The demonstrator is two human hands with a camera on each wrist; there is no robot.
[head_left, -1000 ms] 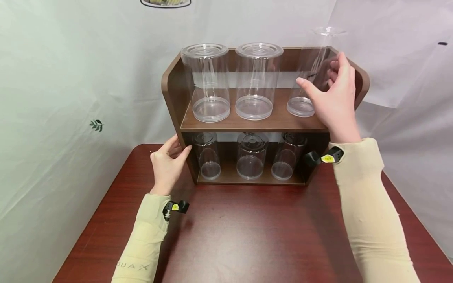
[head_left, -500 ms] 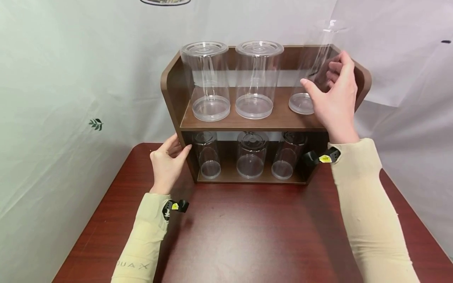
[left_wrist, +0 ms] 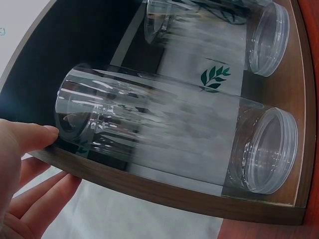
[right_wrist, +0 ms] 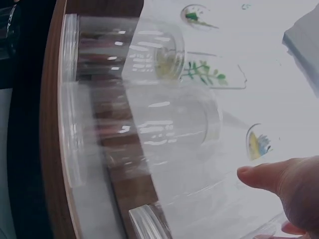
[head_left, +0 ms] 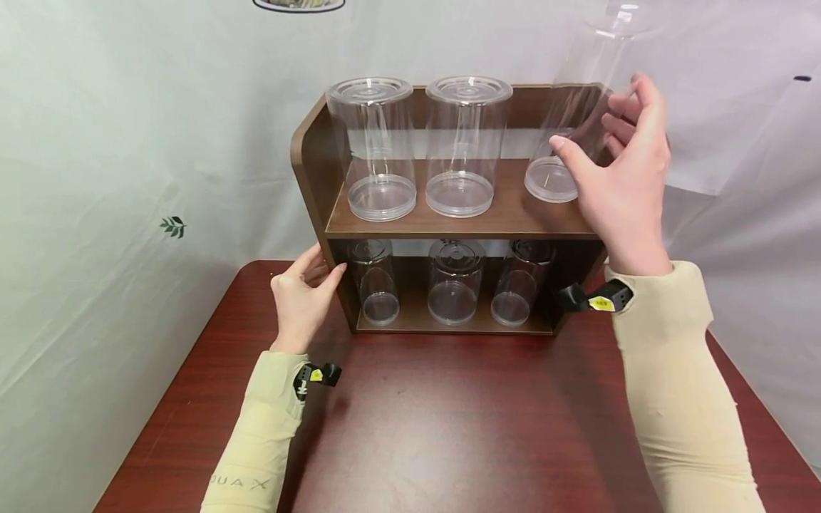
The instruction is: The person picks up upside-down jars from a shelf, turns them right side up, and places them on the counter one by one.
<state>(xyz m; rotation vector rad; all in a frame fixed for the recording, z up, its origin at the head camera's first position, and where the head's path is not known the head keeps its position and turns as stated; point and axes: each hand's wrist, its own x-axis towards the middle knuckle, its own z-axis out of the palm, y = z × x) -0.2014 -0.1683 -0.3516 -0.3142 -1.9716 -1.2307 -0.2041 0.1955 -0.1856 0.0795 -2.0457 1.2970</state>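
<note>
Right hand [head_left: 625,178] grasping the tilted clear jar [head_left: 580,114] has lifted it higher off the shelf [head_left: 462,222]; left hand [head_left: 301,299] stays relaxed.

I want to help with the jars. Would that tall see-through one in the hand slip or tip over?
It might slip: the tall jar looks smooth and glossy, held by the right hand. It could tip easily, being tall and narrow, already leaning above the shelf. It looks empty, so probably light.
</note>
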